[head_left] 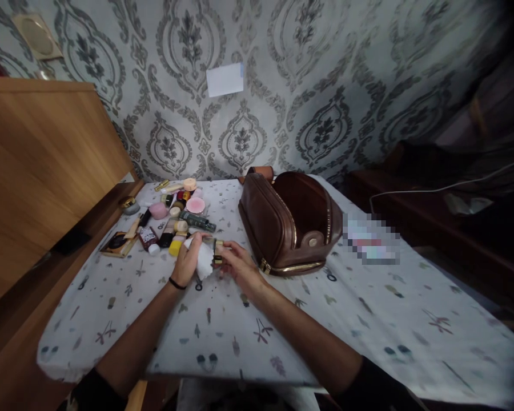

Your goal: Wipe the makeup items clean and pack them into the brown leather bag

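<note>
Gold-banded container (pixel 218 251) is lying between two hands, the right one nearest its gold end

Both forearms are reaching in over the patterned tablecloth (pixel 223 342), converging near its middle. The left hand (pixel 187 260), a black band (pixel 177 283) circling its wrist, is curling closed around a white wipe (pixel 204 261) and pressing it against the container's left side. The right hand (pixel 242 268) is pinching the gold part from the right, thumb and fingers bent in, the gap between them nearly gone. The container is sitting directly between the fingertips, touching both hands; its long axis seems to be running left to right, though fingers and wipe are hiding too much to be sure.

Just beyond the left hand, a yellow cap (pixel 175 248) and a dark green tube (pixel 197 221) are lying among other cosmetics, with a pink compact (pixel 196 205) farther back. Beyond the right hand and to its right, a brown bag (pixel 261 225) is standing unzipped, its mouth gaping. The patterned wall (pixel 242 137) is rising behind everything.
</note>
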A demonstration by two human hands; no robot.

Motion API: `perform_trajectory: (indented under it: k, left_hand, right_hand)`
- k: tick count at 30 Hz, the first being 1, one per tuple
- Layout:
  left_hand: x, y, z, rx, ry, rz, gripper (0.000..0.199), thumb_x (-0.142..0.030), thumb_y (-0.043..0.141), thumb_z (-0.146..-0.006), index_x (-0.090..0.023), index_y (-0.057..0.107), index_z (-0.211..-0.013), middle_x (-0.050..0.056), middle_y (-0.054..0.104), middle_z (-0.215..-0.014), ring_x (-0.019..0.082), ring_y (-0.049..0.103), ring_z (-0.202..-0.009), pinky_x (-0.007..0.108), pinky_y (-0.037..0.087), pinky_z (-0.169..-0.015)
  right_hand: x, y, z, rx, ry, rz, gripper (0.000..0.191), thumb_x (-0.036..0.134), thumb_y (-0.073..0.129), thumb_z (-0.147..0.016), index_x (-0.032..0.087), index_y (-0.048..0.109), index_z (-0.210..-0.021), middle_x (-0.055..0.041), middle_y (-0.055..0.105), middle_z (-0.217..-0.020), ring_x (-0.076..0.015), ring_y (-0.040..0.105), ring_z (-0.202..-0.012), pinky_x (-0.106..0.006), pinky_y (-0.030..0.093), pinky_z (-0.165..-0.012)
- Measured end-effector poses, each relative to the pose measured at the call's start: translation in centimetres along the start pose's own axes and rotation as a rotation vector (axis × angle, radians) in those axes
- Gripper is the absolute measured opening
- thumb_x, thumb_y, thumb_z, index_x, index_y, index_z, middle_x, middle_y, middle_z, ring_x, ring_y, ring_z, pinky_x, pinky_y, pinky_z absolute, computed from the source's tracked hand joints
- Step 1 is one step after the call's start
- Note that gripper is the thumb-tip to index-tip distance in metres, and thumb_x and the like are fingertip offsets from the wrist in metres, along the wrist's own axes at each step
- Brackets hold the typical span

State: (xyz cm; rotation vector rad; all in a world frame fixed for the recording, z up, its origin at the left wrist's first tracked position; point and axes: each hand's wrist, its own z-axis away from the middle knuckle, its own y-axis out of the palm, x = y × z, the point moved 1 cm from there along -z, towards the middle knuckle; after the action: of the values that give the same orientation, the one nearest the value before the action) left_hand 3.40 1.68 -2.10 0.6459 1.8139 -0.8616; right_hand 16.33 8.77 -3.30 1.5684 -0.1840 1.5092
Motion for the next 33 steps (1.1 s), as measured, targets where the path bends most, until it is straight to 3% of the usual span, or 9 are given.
perform_trajectory:
  k: [2, 5, 8, 12, 15, 18, 23, 28, 33]
  left_hand:
    - [-0.3, -0.1, 0.1, 0.043, 0.111, -0.061, 0.05, -0.058, 0.041, -0.092, -0.016, 0.064, -0.108, 0.005, 0.066, -0.084, 0.018, 0.058, -0.073, 0.028, 0.046, -0.066]
    - [-0.7, -0.1, 0.4, 0.132, 0.332, -0.168, 0.053, -0.053, 0.063, -0.082, -0.018, 0.058, -0.121, 0.01, 0.065, -0.111, 0.024, 0.06, -0.099, 0.035, 0.046, -0.087]
    - [-0.9, 0.0, 0.7, 0.125, 0.408, -0.227, 0.051, -0.045, 0.064, -0.083, -0.018, 0.056, -0.125, 0.012, 0.063, -0.117, 0.026, 0.059, -0.109, 0.038, 0.045, -0.094]
    - [-1.1, -0.1, 0.8, 0.038, 0.355, -0.226, 0.039, -0.039, 0.046, -0.094, -0.016, 0.059, -0.122, 0.012, 0.066, -0.118, 0.024, 0.06, -0.109, 0.037, 0.044, -0.096]
    - [-1.2, -0.3, 0.7, -0.004, 0.291, -0.237, 0.04, -0.039, 0.039, -0.096, -0.014, 0.064, -0.115, 0.008, 0.071, -0.091, 0.022, 0.064, -0.093, 0.033, 0.048, -0.085]
    - [-1.2, -0.5, 0.5, -0.044, 0.263, -0.257, 0.04, -0.039, 0.038, -0.096, -0.013, 0.067, -0.105, 0.002, 0.063, -0.069, 0.018, 0.061, -0.074, 0.028, 0.047, -0.071]
    - [-1.1, -0.8, 0.0, -0.106, 0.237, -0.227, 0.037, -0.039, 0.039, -0.095, -0.016, 0.067, -0.088, 0.0, 0.06, -0.068, 0.015, 0.055, -0.068, 0.025, 0.042, -0.065]
    - [-0.1, -1.2, -0.9, -0.076, 0.043, 0.063, 0.027, -0.042, 0.056, -0.086, -0.018, 0.065, -0.078, -0.003, 0.057, -0.066, 0.012, 0.051, -0.064, 0.022, 0.039, -0.061]
    - [1.3, -1.3, -1.5, -0.036, -0.105, 0.308, 0.033, -0.049, 0.065, -0.078, -0.017, 0.062, -0.073, -0.003, 0.055, -0.065, 0.01, 0.05, -0.06, 0.02, 0.039, -0.055]
  right_hand:
    - [0.0, -0.1, -0.1, -0.026, 0.028, -0.048, 0.041, 0.05, 0.081, -0.062, 0.018, 0.059, -0.077, 0.0034, 0.06, -0.059, -0.0126, 0.062, -0.052, -0.019, 0.04, -0.043]
    - [0.1, -0.1, -0.2, -0.067, 0.114, -0.108, 0.039, 0.053, 0.073, -0.072, 0.017, 0.058, -0.071, 0.0027, 0.058, -0.053, -0.0106, 0.056, -0.045, -0.02, 0.041, -0.041]
    - [0.2, -0.1, 0.0, -0.026, 0.184, -0.082, 0.041, 0.056, 0.064, -0.08, 0.015, 0.06, -0.072, 0.0001, 0.061, -0.053, -0.01, 0.054, -0.04, -0.02, 0.038, -0.037]
    - [0.2, 0.0, 0.2, 0.074, 0.207, 0.003, 0.05, 0.063, 0.057, -0.082, 0.016, 0.055, -0.066, -0.0038, 0.063, -0.051, -0.0131, 0.058, -0.042, -0.019, 0.033, -0.036]
    - [0.0, 0.1, 0.3, 0.098, 0.178, 0.039, 0.051, 0.065, 0.06, -0.079, 0.016, 0.054, -0.065, -0.0062, 0.066, -0.056, -0.0125, 0.06, -0.045, -0.019, 0.035, -0.039]
    - [-0.2, 0.2, 0.5, 0.119, 0.111, 0.027, 0.051, 0.065, 0.069, -0.071, 0.016, 0.055, -0.07, -0.0045, 0.068, -0.062, -0.0117, 0.061, -0.048, -0.019, 0.037, -0.043]
    - [-0.5, 0.5, 0.8, 0.105, 0.036, 0.012, 0.051, 0.06, 0.078, -0.063, 0.019, 0.051, -0.076, 0.001, 0.065, -0.063, -0.0128, 0.062, -0.055, -0.02, 0.037, -0.047]
    - [-0.7, 0.2, 0.5, 0.103, -0.071, 0.136, 0.049, 0.053, 0.081, -0.061, 0.021, 0.052, -0.084, 0.0047, 0.062, -0.065, -0.0111, 0.056, -0.057, -0.022, 0.039, -0.053]
    - [-0.6, 0.0, 0.3, 0.204, -0.166, 0.203, 0.049, 0.041, 0.083, -0.061, 0.022, 0.056, -0.097, 0.0023, 0.063, -0.085, -0.0124, 0.058, -0.074, -0.025, 0.045, -0.066]
